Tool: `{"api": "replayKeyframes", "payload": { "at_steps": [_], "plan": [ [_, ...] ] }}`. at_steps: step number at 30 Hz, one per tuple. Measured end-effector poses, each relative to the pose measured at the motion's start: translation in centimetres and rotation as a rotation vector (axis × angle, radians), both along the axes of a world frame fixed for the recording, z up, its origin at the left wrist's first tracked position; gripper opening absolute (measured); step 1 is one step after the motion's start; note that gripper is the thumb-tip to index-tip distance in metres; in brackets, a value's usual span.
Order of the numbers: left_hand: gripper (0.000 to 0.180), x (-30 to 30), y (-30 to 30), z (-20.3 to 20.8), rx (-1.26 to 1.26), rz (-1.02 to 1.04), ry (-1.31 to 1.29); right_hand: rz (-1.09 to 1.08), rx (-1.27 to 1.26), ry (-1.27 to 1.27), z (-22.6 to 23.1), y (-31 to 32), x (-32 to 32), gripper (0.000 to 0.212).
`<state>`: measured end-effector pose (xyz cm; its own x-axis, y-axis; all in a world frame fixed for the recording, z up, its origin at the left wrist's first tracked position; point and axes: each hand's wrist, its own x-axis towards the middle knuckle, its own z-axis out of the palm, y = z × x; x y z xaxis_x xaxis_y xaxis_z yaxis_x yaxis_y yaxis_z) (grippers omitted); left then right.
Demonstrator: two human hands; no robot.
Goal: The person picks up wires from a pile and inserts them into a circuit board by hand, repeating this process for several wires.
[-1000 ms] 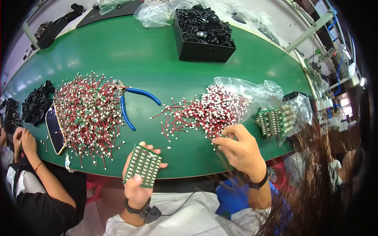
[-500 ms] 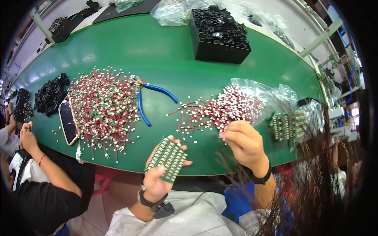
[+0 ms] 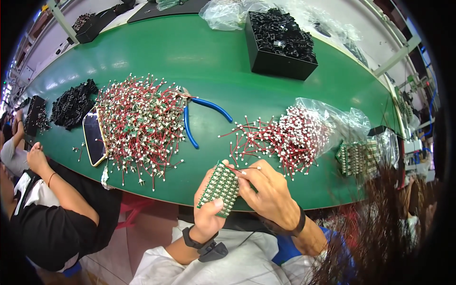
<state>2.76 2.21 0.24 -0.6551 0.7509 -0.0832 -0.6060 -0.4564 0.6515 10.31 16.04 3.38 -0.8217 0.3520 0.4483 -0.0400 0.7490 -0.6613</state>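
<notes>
1. Your left hand (image 3: 208, 221) grips the green circuit-board panel (image 3: 221, 188), fingers wrapped behind, tilted above the surface (image 3: 156, 57)'s near edge.
2. Your right hand (image 3: 271, 197) pinches, fingers narrow, on a wire lead (image 3: 246, 169) at the panel's top corner: apparently lead placement, calling for steady alignment.
3. Beyond, red leads (image 3: 295, 135) spread.

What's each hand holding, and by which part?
Left hand: green circuit board, thumb over the near end of its face, fingers behind. Right hand: seems to pinch a red wire lead by the board's upper-right corner; which part can't be told.
</notes>
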Motion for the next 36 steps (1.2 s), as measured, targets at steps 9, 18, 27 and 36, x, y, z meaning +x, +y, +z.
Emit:
{"api": "replayKeyframes", "payload": {
  "at_steps": [9, 18, 27, 36],
  "plan": [
    [0.085, 0.2, -0.3, -0.3, -0.117, 0.031, 0.135, -0.064, 0.042, -0.027, -0.6, -0.5, -0.2, 0.020],
    [0.082, 0.3, -0.3, -0.7, -0.107, 0.039, 0.222, -0.061, 0.038, -0.060, -0.4, -0.7, -0.2, 0.021],
    [0.077, -0.2, -0.6, -0.8, -0.226, 0.088, 0.720, 0.029, 0.208, -0.176, 0.9, -0.8, 0.6, 0.017],
    [0.079, 0.3, -0.7, -0.5, -0.201, 0.085, 0.611, -0.042, 0.195, -0.014, 0.5, -1.4, 0.7, 0.016]
  ]
}}
